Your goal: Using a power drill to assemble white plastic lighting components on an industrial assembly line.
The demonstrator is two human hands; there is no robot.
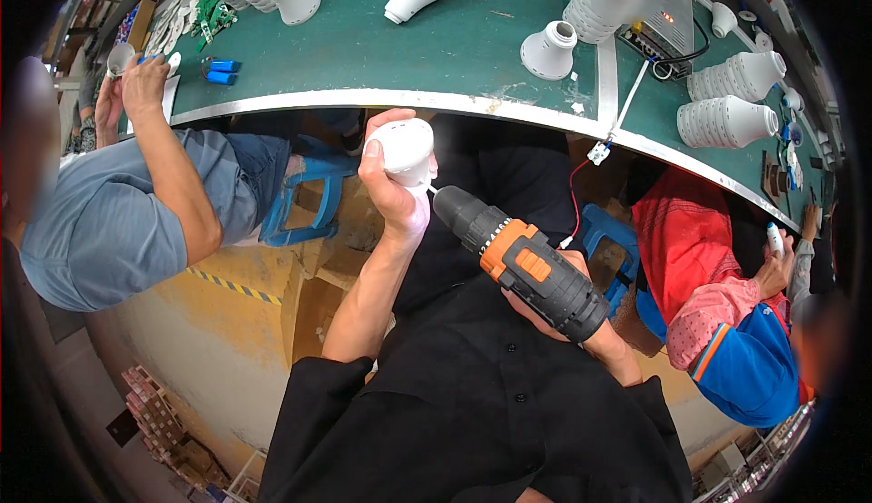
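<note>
My left hand (389, 190) grips a white plastic lamp housing (403, 151), held up below the edge of the green workbench (436, 49). My right hand (554, 308) holds a black and orange cordless drill (527, 262), mostly hidden behind its body. The drill's tip points up-left and meets the underside of the housing near my left palm. Both forearms rise from my black-clothed lap.
Rows of nested white housings (727, 122) and single ones (549, 49) lie on the bench, plus a grey power unit (658, 13) with a cable. A person in blue (118, 212) works at the left; another in red and blue (727, 321) sits at the right.
</note>
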